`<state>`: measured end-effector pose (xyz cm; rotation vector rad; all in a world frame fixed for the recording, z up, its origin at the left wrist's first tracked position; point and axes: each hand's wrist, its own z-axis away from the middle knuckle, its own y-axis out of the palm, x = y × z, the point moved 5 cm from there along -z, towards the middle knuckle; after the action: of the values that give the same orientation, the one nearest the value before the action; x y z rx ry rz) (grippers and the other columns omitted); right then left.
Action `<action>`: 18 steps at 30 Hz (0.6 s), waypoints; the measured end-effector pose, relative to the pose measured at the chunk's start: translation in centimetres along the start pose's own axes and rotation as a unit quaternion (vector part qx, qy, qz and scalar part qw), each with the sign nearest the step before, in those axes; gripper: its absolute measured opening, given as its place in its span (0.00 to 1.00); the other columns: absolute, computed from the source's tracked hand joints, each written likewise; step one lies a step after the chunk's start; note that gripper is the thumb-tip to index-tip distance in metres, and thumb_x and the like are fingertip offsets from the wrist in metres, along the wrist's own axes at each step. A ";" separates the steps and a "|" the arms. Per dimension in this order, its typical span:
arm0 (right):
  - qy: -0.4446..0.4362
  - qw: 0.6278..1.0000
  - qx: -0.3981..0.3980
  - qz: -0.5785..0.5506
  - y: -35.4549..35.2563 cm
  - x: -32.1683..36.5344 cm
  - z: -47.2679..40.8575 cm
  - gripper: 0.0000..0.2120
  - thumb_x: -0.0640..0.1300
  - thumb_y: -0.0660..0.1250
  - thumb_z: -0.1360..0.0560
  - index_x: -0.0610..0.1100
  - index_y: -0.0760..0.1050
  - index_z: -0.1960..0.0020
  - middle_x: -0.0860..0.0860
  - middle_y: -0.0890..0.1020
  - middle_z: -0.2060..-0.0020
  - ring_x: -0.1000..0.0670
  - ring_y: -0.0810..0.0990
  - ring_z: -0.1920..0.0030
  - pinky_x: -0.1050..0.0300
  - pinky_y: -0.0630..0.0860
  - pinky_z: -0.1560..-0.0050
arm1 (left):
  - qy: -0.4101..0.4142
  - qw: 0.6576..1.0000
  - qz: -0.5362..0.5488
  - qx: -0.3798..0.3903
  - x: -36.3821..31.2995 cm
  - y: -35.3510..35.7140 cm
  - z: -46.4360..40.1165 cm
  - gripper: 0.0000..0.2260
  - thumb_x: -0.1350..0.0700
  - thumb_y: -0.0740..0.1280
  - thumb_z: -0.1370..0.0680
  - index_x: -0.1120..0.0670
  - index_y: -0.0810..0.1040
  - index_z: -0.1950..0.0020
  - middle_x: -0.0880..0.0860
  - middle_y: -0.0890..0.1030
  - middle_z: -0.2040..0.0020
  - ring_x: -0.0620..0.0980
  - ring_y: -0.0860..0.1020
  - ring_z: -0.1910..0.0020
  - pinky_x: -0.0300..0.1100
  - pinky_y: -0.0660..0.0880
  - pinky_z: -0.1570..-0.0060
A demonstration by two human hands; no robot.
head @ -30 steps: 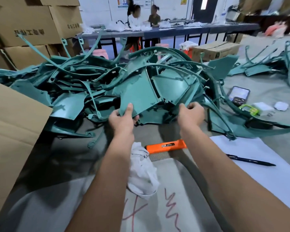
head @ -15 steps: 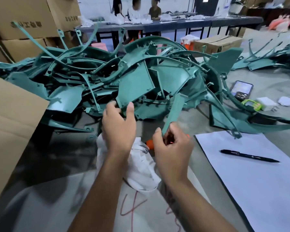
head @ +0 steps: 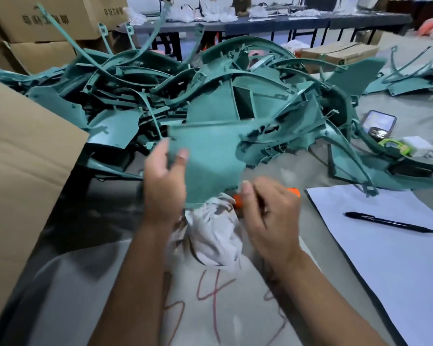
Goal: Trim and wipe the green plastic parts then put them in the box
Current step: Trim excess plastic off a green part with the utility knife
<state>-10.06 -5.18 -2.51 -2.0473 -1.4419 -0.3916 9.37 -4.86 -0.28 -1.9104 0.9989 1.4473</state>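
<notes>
A flat green plastic panel (head: 210,156) is lifted clear of the big heap of green plastic parts (head: 260,78). My left hand (head: 164,188) grips the panel's left edge, thumb on its front face. My right hand (head: 270,216) hovers at the panel's lower right corner with its fingers curled. It is blurred, so a grip cannot be made out. An orange utility knife (head: 294,191) lies on the table, mostly hidden behind that hand. Below the panel, between my wrists, sits a crumpled white cloth (head: 215,236). The open cardboard box (head: 23,158) stands at the left.
A white sheet (head: 385,258) with a black pen (head: 390,222) lies at the right. A phone (head: 380,122) and a small lime-green tool (head: 393,144) sit behind it. Stacked cartons (head: 48,18) fill the back left. People sit at a far table (head: 298,21).
My left hand has pulled the green panel out of the heap and raised it toward me. My right hand has let go of the thin strip and dropped beside the orange knife.
</notes>
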 end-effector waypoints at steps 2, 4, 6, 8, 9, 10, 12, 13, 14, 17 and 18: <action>0.049 0.995 -0.028 0.080 -0.8 -1.5 -0.6 0.16 0.43 0.62 0.18 0.47 0.66 0.64 0.57 0.66 0.69 0.52 0.64 0.66 0.55 0.61 0.63 | -0.049 0.985 0.100 -0.131 0.1 -3.5 -1.1 0.19 0.58 0.64 0.16 0.60 0.71 0.25 0.61 0.76 0.29 0.59 0.76 0.30 0.56 0.72 0.30; 0.085 0.974 0.076 0.194 -0.4 -3.8 -0.9 0.11 0.50 0.62 0.20 0.48 0.75 0.59 0.55 0.76 0.64 0.49 0.70 0.58 0.49 0.70 0.57 | -0.059 0.967 0.193 -0.155 0.3 -5.5 -1.7 0.16 0.58 0.61 0.16 0.60 0.74 0.29 0.64 0.77 0.31 0.65 0.76 0.32 0.64 0.72 0.31; 0.107 0.917 0.262 0.281 0.7 -5.8 -0.5 0.15 0.63 0.63 0.21 0.56 0.81 0.44 0.55 0.80 0.50 0.48 0.72 0.45 0.46 0.70 0.43 | -0.080 0.964 0.222 -0.127 0.8 -5.1 -1.0 0.15 0.59 0.59 0.15 0.60 0.75 0.30 0.63 0.80 0.33 0.65 0.78 0.34 0.68 0.72 0.33; 0.123 0.882 0.357 0.281 1.2 -6.9 -0.1 0.22 0.69 0.66 0.25 0.62 0.78 0.35 0.56 0.76 0.44 0.49 0.70 0.38 0.48 0.63 0.39 | -0.102 0.968 0.208 -0.093 1.6 -3.3 0.5 0.15 0.58 0.59 0.14 0.59 0.74 0.29 0.62 0.81 0.35 0.64 0.79 0.36 0.68 0.73 0.34; 0.128 0.884 0.358 0.272 1.2 -7.0 -0.1 0.22 0.68 0.67 0.26 0.63 0.78 0.35 0.55 0.76 0.43 0.49 0.71 0.37 0.49 0.61 0.42 | -0.109 0.970 0.202 -0.080 2.0 -2.5 1.0 0.15 0.57 0.59 0.14 0.59 0.74 0.29 0.61 0.81 0.35 0.64 0.80 0.36 0.67 0.74 0.35; 0.129 0.890 0.343 0.269 1.0 -7.0 -0.2 0.20 0.66 0.69 0.25 0.61 0.79 0.35 0.54 0.77 0.44 0.48 0.72 0.37 0.50 0.61 0.44 | -0.112 0.970 0.199 -0.081 2.3 -1.9 1.4 0.14 0.56 0.59 0.14 0.57 0.75 0.30 0.61 0.81 0.35 0.63 0.80 0.36 0.67 0.74 0.35; 0.128 0.903 0.300 0.279 0.4 -7.4 -0.5 0.16 0.60 0.69 0.22 0.54 0.79 0.37 0.51 0.79 0.45 0.45 0.75 0.40 0.49 0.66 0.45 | -0.105 0.966 0.204 -0.119 2.8 -1.9 1.5 0.12 0.54 0.60 0.14 0.54 0.76 0.33 0.58 0.81 0.34 0.59 0.79 0.34 0.64 0.73 0.31; 0.138 0.913 0.269 0.273 -0.1 -7.6 -0.7 0.14 0.57 0.69 0.20 0.50 0.78 0.39 0.50 0.79 0.47 0.43 0.76 0.45 0.48 0.69 0.47 | -0.098 0.965 0.199 -0.138 3.2 -2.1 1.4 0.09 0.54 0.61 0.14 0.52 0.77 0.36 0.56 0.81 0.34 0.58 0.79 0.33 0.64 0.72 0.31; 0.155 0.928 0.225 0.254 -0.7 -7.8 -1.0 0.12 0.55 0.67 0.19 0.49 0.76 0.42 0.49 0.80 0.50 0.43 0.77 0.50 0.47 0.71 0.52 | -0.085 0.967 0.188 -0.150 3.4 -2.3 1.4 0.08 0.53 0.62 0.14 0.50 0.78 0.39 0.54 0.82 0.36 0.56 0.79 0.34 0.63 0.73 0.31; 0.172 0.964 0.061 0.193 -2.5 -7.8 -1.9 0.11 0.54 0.59 0.14 0.46 0.73 0.44 0.50 0.80 0.58 0.47 0.76 0.62 0.50 0.68 0.62 | -0.027 0.977 0.151 -0.146 3.5 -2.4 1.7 0.11 0.45 0.63 0.19 0.47 0.81 0.45 0.51 0.84 0.46 0.51 0.81 0.45 0.60 0.78 0.40; 0.158 0.973 0.010 0.169 -2.9 -7.3 -2.1 0.15 0.54 0.55 0.13 0.45 0.73 0.45 0.51 0.80 0.61 0.49 0.76 0.64 0.52 0.68 0.63 | -0.006 0.983 0.136 -0.121 3.3 -1.9 1.9 0.12 0.42 0.63 0.20 0.47 0.82 0.47 0.54 0.85 0.49 0.52 0.81 0.48 0.59 0.78 0.44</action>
<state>-15.24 -11.23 -4.05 -2.0536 -0.8865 -0.5277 10.36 -3.04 -4.03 -1.9879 1.1584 1.8058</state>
